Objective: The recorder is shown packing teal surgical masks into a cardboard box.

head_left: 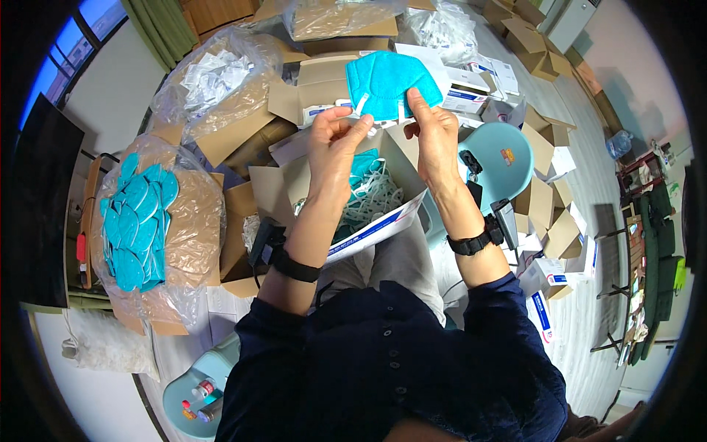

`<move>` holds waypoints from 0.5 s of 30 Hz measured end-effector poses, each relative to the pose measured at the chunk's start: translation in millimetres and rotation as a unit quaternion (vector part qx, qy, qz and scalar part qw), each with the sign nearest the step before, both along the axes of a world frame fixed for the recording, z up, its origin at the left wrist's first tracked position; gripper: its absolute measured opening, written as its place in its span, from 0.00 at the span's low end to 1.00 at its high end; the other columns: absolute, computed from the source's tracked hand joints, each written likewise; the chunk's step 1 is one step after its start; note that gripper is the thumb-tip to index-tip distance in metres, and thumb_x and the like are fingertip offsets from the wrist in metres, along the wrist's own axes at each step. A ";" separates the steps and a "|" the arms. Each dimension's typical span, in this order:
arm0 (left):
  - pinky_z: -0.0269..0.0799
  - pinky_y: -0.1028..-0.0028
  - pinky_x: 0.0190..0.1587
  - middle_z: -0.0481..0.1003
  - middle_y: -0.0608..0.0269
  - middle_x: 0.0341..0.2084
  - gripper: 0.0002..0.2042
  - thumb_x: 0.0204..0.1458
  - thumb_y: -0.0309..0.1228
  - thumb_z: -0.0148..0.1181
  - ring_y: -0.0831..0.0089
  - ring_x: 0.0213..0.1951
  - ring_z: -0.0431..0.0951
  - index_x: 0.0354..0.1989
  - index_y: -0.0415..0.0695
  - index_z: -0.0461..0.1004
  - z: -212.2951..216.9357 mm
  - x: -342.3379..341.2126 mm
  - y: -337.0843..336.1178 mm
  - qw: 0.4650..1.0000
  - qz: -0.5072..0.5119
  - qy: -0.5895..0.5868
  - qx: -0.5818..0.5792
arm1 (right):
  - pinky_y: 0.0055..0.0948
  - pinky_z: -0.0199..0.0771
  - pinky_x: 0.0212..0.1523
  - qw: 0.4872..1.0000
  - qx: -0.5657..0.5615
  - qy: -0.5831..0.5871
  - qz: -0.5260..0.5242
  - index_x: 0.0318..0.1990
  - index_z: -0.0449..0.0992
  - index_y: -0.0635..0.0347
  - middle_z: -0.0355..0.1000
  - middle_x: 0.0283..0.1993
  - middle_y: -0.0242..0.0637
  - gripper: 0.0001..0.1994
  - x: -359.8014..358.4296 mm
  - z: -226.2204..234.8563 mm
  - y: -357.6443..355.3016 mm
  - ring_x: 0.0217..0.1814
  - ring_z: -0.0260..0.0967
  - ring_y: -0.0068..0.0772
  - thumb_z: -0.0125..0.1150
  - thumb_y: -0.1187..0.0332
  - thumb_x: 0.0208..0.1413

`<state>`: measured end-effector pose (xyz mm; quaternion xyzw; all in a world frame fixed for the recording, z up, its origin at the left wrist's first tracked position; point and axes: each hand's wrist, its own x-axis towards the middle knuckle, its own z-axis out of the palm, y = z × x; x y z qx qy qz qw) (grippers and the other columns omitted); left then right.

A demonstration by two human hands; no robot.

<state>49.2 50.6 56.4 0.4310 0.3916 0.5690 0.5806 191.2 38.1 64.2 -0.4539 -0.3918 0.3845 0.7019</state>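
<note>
A turquoise cup-shaped face mask (390,81) with white ear loops is held up ahead of me. My right hand (436,136) is closed on its lower right edge, thumb in front. At the lower left edge, my left hand (331,144) has thumb and index finger pinched by a white ear loop; the exact contact is too small to make out. Below both hands an open cardboard box (375,234) rests by my lap. Inside it lie more turquoise masks and a tangle of white loops (375,184).
To the left, a pile of turquoise masks (140,228) sits on a plastic-lined carton (195,221). Farther off stands a bag of white packets (213,81). A pale blue stool (508,158) is at right, near several open cartons (541,199). Another blue stool (177,394) holds bottles.
</note>
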 end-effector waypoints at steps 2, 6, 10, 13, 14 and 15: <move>0.65 0.79 0.37 0.73 0.67 0.29 0.11 0.50 0.31 0.68 0.82 0.33 0.69 0.36 0.40 0.74 4.2 -4.6 0.3 1.000 -0.010 0.012 0.004 | 0.20 0.58 0.23 1.000 0.000 -0.016 0.018 0.22 0.75 0.52 0.69 0.23 0.22 0.15 4.7 -3.7 1.1 0.22 0.58 0.14 0.60 0.59 0.60; 0.62 0.85 0.33 0.76 0.69 0.29 0.06 0.51 0.29 0.67 0.84 0.31 0.71 0.33 0.42 0.76 -4.7 -10.1 9.7 0.999 -0.029 0.010 0.014 | 0.20 0.59 0.25 1.000 0.003 -0.030 -0.005 0.24 0.77 0.54 0.71 0.25 0.22 0.14 -4.3 4.4 0.0 0.24 0.59 0.13 0.60 0.59 0.60; 0.66 0.83 0.37 0.77 0.68 0.29 0.05 0.53 0.27 0.65 0.84 0.31 0.73 0.34 0.41 0.76 -8.8 -9.7 7.5 0.995 -0.042 0.065 0.062 | 0.20 0.62 0.28 0.999 0.007 -0.030 -0.031 0.26 0.79 0.55 0.73 0.26 0.24 0.14 1.5 -5.0 7.7 0.26 0.63 0.14 0.59 0.58 0.60; 0.68 0.80 0.39 0.78 0.66 0.32 0.05 0.53 0.26 0.64 0.82 0.34 0.74 0.37 0.40 0.77 -7.9 4.1 -3.2 0.993 -0.101 0.018 0.059 | 0.22 0.65 0.31 1.000 0.009 -0.001 -0.022 0.25 0.79 0.54 0.73 0.26 0.25 0.15 -8.5 -4.6 6.5 0.29 0.66 0.16 0.59 0.57 0.60; 0.68 0.80 0.40 0.78 0.65 0.33 0.06 0.53 0.26 0.64 0.81 0.35 0.74 0.38 0.40 0.77 -10.0 7.4 -3.5 0.993 -0.098 0.012 0.064 | 0.21 0.62 0.29 1.000 0.014 0.007 -0.021 0.25 0.79 0.55 0.73 0.25 0.24 0.15 -10.2 -5.4 6.9 0.27 0.63 0.15 0.59 0.58 0.61; 0.68 0.79 0.40 0.78 0.65 0.33 0.06 0.53 0.26 0.64 0.81 0.35 0.75 0.38 0.40 0.77 -12.2 10.7 -2.9 0.993 -0.095 0.006 0.069 | 0.20 0.60 0.27 0.999 0.019 0.015 -0.021 0.24 0.79 0.56 0.72 0.24 0.24 0.15 -11.3 -7.1 7.5 0.25 0.61 0.14 0.59 0.59 0.61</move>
